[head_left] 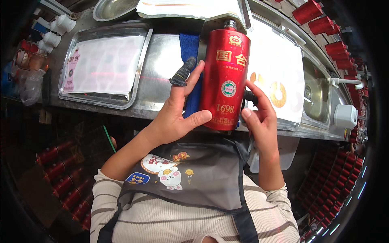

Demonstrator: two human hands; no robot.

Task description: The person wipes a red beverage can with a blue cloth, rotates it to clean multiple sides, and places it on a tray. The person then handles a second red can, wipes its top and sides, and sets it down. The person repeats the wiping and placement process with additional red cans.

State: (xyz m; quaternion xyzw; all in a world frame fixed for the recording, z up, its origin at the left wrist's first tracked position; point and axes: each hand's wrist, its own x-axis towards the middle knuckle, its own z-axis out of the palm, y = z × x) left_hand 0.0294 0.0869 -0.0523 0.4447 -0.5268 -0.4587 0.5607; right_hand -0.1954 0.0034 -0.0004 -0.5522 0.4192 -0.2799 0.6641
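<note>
A red bottle (225,81) with gold print, a round green-and-white label and a glass neck is held between my two hands over the front edge of the metal counter. My left hand (180,107) lies along its left side, thumb on the lower front. A dark fabric finger cover (183,73) sits on one left finger. At the lower right side of the bottle, my right hand (262,119) grips with thumb and fingers; it also wears a dark finger cover (250,96). Behind the bottle, a blue cloth (189,48) lies on the counter.
A metal tray (146,44) with printed sheets stands left; more white sheets (279,69) with gold rings lie right. Beyond are a metal bowl (97,14), a sink (316,89) and a white jug (345,116). Red bottles (306,11) line the right; several more lie lower left.
</note>
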